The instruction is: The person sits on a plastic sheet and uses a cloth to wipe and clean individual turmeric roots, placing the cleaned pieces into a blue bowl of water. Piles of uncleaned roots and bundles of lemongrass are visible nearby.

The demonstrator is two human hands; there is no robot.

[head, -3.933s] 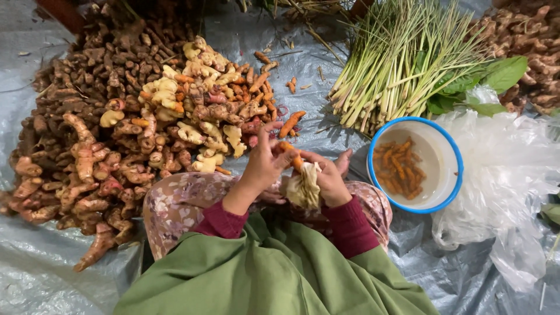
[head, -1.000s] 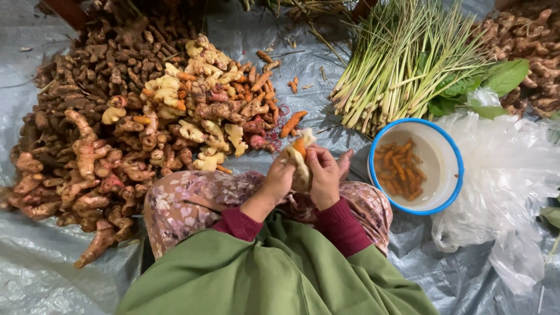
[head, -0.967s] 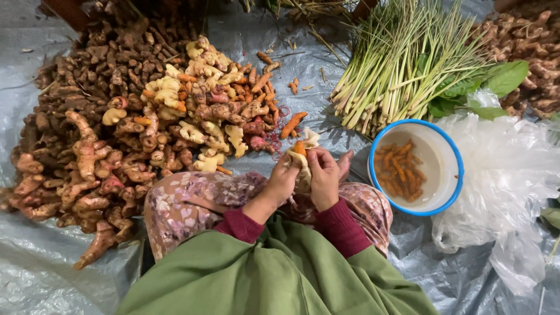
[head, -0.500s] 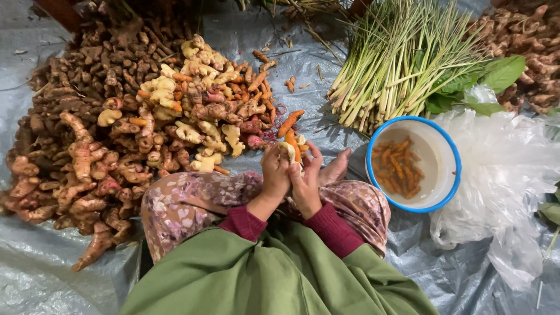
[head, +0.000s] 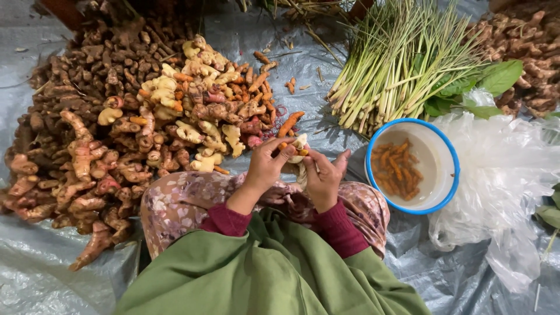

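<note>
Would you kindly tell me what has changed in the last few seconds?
Both hands, left hand and right hand, rose slightly from the lap toward the pile, still gripping the pale knobbly root piece. The blue-rimmed white bowl and brown root heap stayed put.

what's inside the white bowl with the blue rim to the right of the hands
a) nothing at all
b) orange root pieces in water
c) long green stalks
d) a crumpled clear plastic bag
b: the white bowl with the blue rim holds a small heap of orange root pieces that appear to lie in shallow water, while the green stalks lie on the tarp behind it and the clear plastic bag lies beside it.
</note>
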